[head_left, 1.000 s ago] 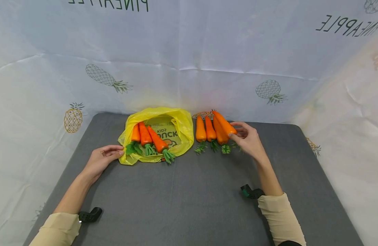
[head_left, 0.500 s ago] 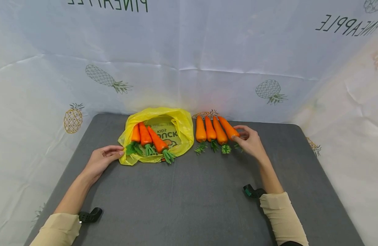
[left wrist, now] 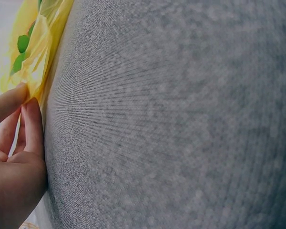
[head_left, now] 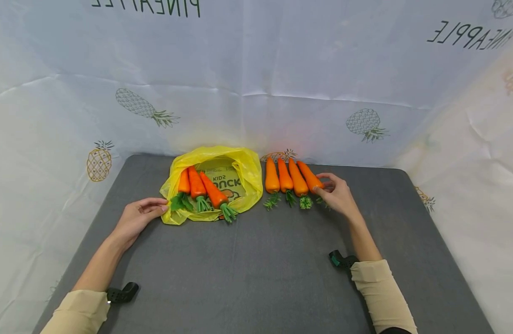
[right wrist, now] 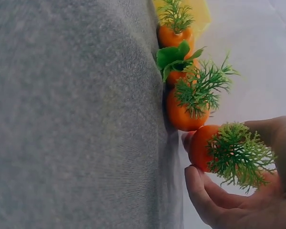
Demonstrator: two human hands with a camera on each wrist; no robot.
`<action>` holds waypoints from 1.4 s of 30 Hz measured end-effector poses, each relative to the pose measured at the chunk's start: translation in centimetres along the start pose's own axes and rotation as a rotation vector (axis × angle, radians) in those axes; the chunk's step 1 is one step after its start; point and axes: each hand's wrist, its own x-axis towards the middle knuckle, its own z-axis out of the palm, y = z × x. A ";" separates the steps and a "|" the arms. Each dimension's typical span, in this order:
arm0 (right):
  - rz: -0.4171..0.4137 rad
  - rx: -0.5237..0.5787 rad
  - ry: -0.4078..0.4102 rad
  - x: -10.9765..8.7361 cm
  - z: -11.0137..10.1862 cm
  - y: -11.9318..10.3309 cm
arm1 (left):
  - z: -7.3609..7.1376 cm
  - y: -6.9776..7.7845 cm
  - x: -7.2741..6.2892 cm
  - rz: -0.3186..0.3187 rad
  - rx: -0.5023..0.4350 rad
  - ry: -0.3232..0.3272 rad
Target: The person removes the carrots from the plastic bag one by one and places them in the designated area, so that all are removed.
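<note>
Left of centre, the left hand (head_left: 141, 215) pinches the near-left rim of the yellow bag (head_left: 253, 178) between thumb and finger; its mouth gapes, with three carrots (head_left: 197, 182) lying in it, leafy ends toward the near rim. Right of centre, three more carrots (head_left: 286, 176) lie in a row on the surface (head_left: 248, 278); at their right the right hand (head_left: 340, 197), fingers curled, grips the end carrot (head_left: 309, 175). It's probably being set down or picked up, I can't tell which; either calls for sparing its neighbour.
</note>
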 end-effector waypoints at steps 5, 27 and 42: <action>0.004 -0.006 -0.016 0.1 0.1 0.4 | 0.0 -0.1 0.0 -0.003 -0.006 -0.001; -0.016 -0.023 -0.064 0.3 0.3 1.0 | -0.1 0.0 -0.1 0.002 0.003 -0.011; -0.044 0.005 -0.010 0.3 0.0 -0.2 | 0.0 -0.1 0.0 0.004 -0.017 -0.011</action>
